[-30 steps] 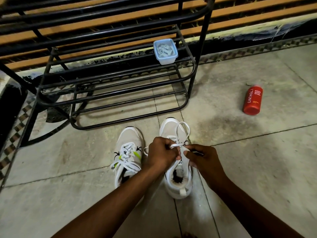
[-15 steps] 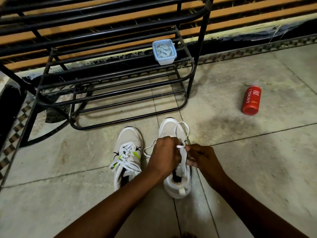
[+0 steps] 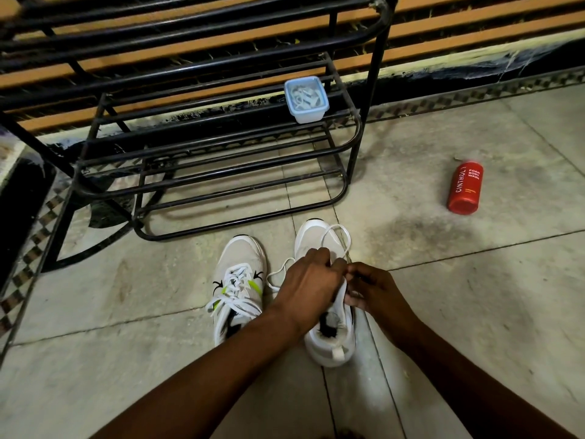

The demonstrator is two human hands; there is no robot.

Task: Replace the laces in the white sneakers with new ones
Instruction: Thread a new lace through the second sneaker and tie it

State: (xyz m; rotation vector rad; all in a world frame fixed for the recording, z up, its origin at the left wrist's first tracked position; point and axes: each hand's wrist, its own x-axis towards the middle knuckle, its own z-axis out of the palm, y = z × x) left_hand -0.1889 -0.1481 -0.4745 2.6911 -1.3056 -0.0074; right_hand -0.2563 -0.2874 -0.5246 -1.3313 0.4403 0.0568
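On a tiled floor [image 3: 443, 312] before a black rack [image 3: 221, 172], two white sneakers stand side by side, toes pointing away from the person. Nearer the rack, the left sneaker [image 3: 237, 280] is fully laced. Both hands meet over the right sneaker [image 3: 329, 337], midway along its length. Curled fingers of the left hand [image 3: 308, 285] and right hand [image 3: 375, 291] pinch a lace [image 3: 343, 240] that loops forward over the toe. On the rack a tub [image 3: 306, 99] holds what look like more laces. A red bottle [image 3: 464, 186] lies well apart, right.
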